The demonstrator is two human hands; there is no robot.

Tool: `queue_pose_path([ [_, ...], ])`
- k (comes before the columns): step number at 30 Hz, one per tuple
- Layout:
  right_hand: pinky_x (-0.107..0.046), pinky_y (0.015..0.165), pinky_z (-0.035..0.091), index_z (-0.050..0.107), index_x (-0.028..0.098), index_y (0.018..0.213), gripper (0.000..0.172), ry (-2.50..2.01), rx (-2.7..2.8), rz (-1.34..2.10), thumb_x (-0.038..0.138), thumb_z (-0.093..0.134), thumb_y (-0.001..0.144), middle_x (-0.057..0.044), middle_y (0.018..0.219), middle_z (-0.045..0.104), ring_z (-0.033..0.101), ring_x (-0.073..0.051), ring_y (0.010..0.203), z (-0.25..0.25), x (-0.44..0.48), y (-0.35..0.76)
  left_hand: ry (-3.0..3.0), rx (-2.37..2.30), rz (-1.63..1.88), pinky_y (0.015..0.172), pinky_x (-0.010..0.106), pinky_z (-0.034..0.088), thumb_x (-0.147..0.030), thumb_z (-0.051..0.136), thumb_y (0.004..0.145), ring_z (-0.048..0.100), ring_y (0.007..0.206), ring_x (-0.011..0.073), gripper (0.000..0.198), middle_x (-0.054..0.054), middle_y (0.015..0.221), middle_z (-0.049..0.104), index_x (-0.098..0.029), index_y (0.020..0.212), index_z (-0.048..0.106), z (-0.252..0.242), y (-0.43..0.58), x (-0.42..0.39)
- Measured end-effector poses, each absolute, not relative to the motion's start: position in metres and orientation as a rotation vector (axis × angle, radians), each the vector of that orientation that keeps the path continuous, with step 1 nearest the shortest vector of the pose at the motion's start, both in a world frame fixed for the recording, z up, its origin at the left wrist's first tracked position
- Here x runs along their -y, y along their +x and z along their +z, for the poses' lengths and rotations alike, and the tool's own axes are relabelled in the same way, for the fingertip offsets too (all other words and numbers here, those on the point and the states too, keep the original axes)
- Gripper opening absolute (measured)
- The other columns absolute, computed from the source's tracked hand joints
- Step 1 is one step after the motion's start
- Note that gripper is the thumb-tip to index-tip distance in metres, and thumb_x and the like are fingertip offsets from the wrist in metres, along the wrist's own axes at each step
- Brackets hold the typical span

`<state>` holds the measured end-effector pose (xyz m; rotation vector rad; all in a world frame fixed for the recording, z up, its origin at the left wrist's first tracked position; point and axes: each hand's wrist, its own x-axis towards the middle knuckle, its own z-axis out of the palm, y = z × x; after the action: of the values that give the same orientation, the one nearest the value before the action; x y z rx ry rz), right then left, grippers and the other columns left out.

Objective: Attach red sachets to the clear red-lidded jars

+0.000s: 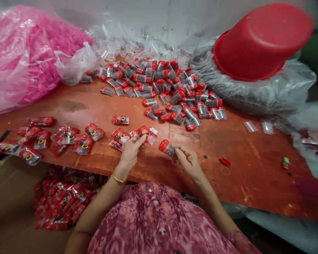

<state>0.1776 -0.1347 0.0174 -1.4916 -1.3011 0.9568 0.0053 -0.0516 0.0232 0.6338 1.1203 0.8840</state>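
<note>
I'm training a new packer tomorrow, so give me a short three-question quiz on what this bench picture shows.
1. True or false: the right hand holds a red-capped vial.
2. What does the left hand grip? A) a red printed sleeve B) a loose red cap C) the red tub
3. Fill in: the pile of unwrapped vials lies at the ____ of the wooden table, toward the wall.

Key: 1 true; 2 A; 3 far side (back).
</note>
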Motion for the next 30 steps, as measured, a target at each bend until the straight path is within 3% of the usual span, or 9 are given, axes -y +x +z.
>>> queue_pose_path([
  [11, -0.021, 0.05, 0.037, 0.061, 0.017, 0.075, 0.023, -1.434, 1.41, 0.933, 0.03, 0.044, 0.083, 0.001, 0.058, 0.054, 0.047, -0.011, 0.052, 0.029, 0.129, 0.167, 1.068, -1.143, 0.907, 0.053, 0.023, 0.036, -0.045, 0.075, 0.057, 0.045, 0.051, 0.0084, 0.035, -0.004, 0.051, 0.054, -0.014, 0.052, 0.06, 0.03, -0.001, 0.052],
  [22, -0.021, 0.049, 0.038, 0.062, 0.017, 0.073, 0.022, -1.477, 1.318, 1.029, 0.034, 0.049, 0.078, 0.001, 0.06, 0.057, 0.048, -0.01, 0.053, 0.03, 0.126, 0.168, 1.216, -1.12, 0.804, 0.061, 0.026, 0.042, -0.041, 0.07, 0.065, 0.053, 0.059, 0.013, 0.028, 0.001, 0.061, 0.064, -0.012, 0.063, 0.067, 0.031, -0.005, 0.049],
  [30, -0.02, 0.036, 0.031, 0.056, 0.018, 0.07, 0.03, -1.48, 1.078, 1.274, 0.045, 0.047, 0.079, 0.006, 0.047, 0.045, 0.036, -0.007, 0.035, 0.021, 0.125, 0.164, 0.996, -1.04, 0.852, 0.063, 0.027, 0.049, -0.036, 0.074, 0.061, 0.06, 0.06, 0.0145, 0.023, 0.002, 0.062, 0.067, -0.014, 0.065, 0.067, 0.028, 0.003, 0.053],
])
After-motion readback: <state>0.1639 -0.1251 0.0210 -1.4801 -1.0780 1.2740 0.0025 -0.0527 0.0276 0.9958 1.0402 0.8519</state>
